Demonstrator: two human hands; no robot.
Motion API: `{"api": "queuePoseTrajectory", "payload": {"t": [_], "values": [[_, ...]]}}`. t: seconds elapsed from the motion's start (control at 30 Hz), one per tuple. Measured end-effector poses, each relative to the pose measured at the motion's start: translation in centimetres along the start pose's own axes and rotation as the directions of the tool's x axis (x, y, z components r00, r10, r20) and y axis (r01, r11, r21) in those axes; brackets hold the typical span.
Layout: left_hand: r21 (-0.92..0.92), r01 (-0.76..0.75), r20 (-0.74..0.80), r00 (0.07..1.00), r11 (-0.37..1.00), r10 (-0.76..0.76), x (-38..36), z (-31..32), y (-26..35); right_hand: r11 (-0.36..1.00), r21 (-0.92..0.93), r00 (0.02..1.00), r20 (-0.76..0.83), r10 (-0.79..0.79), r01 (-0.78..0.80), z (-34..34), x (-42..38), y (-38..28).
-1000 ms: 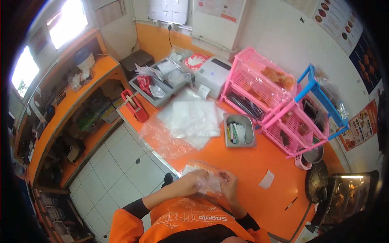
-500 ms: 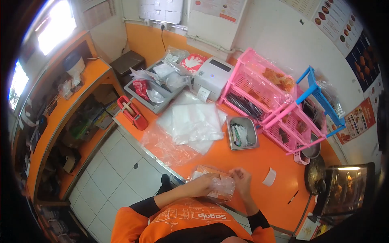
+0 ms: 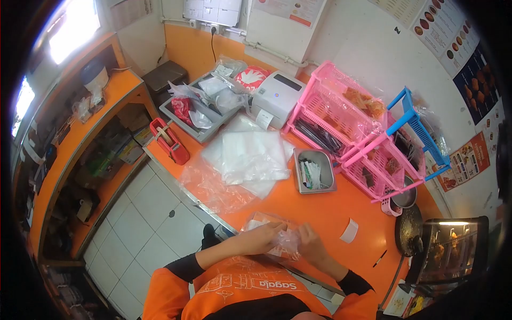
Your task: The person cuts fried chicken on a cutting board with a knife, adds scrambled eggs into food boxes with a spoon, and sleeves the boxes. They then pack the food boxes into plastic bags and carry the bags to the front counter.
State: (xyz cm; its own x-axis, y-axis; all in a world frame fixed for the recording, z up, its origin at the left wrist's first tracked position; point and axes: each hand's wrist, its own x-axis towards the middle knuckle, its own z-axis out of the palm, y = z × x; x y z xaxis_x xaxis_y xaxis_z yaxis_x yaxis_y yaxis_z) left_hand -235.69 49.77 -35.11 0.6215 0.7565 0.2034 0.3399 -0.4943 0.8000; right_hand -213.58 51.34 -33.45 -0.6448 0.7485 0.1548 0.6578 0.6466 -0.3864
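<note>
Hands: left hand (image 3: 261,238) and right hand (image 3: 309,242) both pinch clear plastic bag (image 3: 285,242).
Beyond: loose plastic sheets (image 3: 250,157), steel tray (image 3: 314,170), pink rack (image 3: 346,122).
Right: paper slip (image 3: 349,230).

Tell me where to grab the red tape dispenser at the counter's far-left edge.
Grip the red tape dispenser across its narrow body near the middle, coming from above. It stands upright and long on the orange counter, with both long sides apparently free; plastic bags lie just to its right, so avoid sliding in sideways.

Glossy crinkled clear plastic bag (image 3: 285,242)
</note>
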Motion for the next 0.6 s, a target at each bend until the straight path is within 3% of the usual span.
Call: {"api": "queuePoseTrajectory", "payload": {"t": [0.07,0.13,0.27,0.33,0.37,0.43,0.47,0.5,0.53,0.57,0.6], "values": [[-0.05,0.019,-0.013,1.0,0.999,-0.02,-0.2,-1.0,0.5,0.996,-0.044,0.994,-0.086,0.074,-0.078,-0.6,2.0,1.9],[0.023,0.047,0.085,0.995,0.999,-0.049,-0.9,-2.4,1.8,0.889,0.247,0.908,-0.069,0.413,-0.385,-3.3,4.9,3.7],[0.022,0.076,-0.08,0.994,0.997,-0.074,-4.1,-7.1,3.4,0.893,0.364,0.962,0.042,0.268,-0.265,-3.2,7.5,2.6],[-0.184,0.164,-0.275,0.938,0.969,-0.211,-6.5,-11.4,4.5,0.815,0.524,0.961,0.242,0.135,-0.246,-0.9,8.9,0.5],[-0.178,0.164,-0.279,0.937,0.97,-0.21,-7.8,-13.0,4.2,0.816,0.526,0.963,0.238,0.129,-0.24,0.3,10.3,0.3],[0.081,0.055,-0.571,0.821,0.995,0.001,-10.4,-16.0,3.5,0.731,0.656,0.973,0.225,0.045,-0.186,4.0,13.6,1.6],[-0.263,0.062,-0.683,0.692,0.963,-0.232,-11.6,-17.3,4.5,0.659,0.709,0.967,0.221,0.13,-0.251,5.8,16.1,3.8],[-0.573,-0.002,-0.685,0.549,0.819,-0.478,-12.8,-18.4,5.2,0.578,0.756,0.951,0.223,0.215,-0.308,7.4,19.3,6.2],[-0.461,0.063,-0.732,0.537,0.885,-0.419,-14.9,-19.7,4.5,0.522,0.813,0.938,0.083,0.335,-0.258,8.7,22.5,7.3],[-0.36,0.033,-0.781,0.537,0.932,-0.321,-16.7,-21.6,3.4,0.474,0.86,0.889,-0.052,0.455,-0.192,9.9,25.8,8.5],[-0.254,0.004,-0.82,0.53,0.967,-0.218,-18.4,-23.6,2.4,0.551,0.802,0.821,-0.144,0.553,-0.231,11.5,29.4,10.2]]}}
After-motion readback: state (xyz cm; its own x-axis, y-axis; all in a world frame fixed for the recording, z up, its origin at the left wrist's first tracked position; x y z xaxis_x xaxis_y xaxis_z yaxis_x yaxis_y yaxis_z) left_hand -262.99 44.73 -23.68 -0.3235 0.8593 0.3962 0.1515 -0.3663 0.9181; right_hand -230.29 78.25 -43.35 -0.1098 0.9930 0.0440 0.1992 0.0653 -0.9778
